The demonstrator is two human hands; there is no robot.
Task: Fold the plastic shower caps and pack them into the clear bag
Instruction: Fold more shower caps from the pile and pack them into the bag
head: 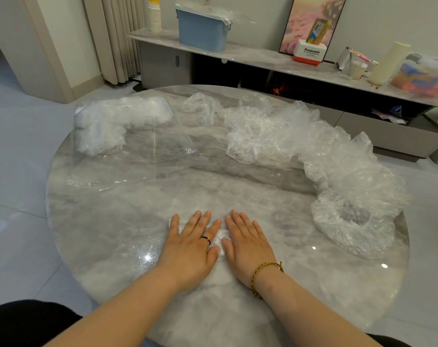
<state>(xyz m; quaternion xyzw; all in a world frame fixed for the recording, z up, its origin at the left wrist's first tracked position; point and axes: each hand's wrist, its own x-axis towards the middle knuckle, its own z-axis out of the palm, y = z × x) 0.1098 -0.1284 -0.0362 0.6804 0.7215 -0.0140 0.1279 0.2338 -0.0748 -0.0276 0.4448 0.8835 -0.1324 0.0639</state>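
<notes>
My left hand [193, 240] and my right hand [248, 242] lie flat, fingers straight, side by side on the near middle of the round marble table [107, 234]. Both press down on a small folded clear shower cap [221, 240], which shows as a white crumpled bit between them. A clear bag [137, 146] lies at the far left of the table with folded white caps [100, 121] inside its far end. A loose heap of unfolded clear shower caps [313, 151] curves along the far and right side of the table.
Behind the table runs a low marble shelf [250, 58] with a blue plastic box [202, 31], a stack of paper cups [154, 17], a Panasonic box [309, 52] and a framed picture [310, 21]. Curtains [117, 38] hang at the far left. Pale tiled floor surrounds the table.
</notes>
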